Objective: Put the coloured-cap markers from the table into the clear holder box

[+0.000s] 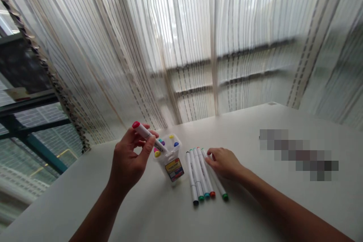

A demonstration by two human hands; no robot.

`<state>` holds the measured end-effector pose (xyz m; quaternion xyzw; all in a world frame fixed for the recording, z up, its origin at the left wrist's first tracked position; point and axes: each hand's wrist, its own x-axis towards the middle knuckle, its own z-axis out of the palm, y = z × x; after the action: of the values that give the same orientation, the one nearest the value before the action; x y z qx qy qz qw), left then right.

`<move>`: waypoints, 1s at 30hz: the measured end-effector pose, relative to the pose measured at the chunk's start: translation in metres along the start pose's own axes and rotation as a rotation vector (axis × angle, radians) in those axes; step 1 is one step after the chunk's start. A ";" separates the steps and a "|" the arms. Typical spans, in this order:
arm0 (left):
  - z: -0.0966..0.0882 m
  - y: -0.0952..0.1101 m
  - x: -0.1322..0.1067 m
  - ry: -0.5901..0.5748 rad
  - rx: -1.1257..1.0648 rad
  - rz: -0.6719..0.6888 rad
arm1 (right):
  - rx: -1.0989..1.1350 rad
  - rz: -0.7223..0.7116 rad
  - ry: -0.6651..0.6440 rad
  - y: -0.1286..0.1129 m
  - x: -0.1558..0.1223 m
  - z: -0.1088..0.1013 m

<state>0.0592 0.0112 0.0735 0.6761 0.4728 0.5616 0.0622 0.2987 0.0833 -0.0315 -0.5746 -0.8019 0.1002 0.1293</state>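
Observation:
My left hand (132,151) pinches a white marker with a red cap (144,131), tilted, its lower end at the clear plastic marker box (170,159). The box has a colourful label on its front, and yellow, blue, purple and pink marker ends (158,150) show inside it. On the table, my right hand (225,162) has its fingertips closed on the upper part of a green-capped marker (219,185). That marker lies at an angle, just right of a row of white markers (198,176) with black, green, teal and orange lower ends.
The white table (159,215) reaches back to a sheer striped curtain (193,45) before a window. A pixelated patch (297,155) covers something on the table at the right. Dark green window framing (25,132) shows at the left.

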 end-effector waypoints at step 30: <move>0.029 -0.054 -0.049 -0.120 -0.424 -0.241 | -0.030 0.014 -0.021 0.001 0.004 0.003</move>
<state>0.0561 0.0193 -0.0047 0.6188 0.4171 0.5957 0.2970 0.2974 0.0876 -0.0339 -0.5810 -0.8007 0.0950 0.1114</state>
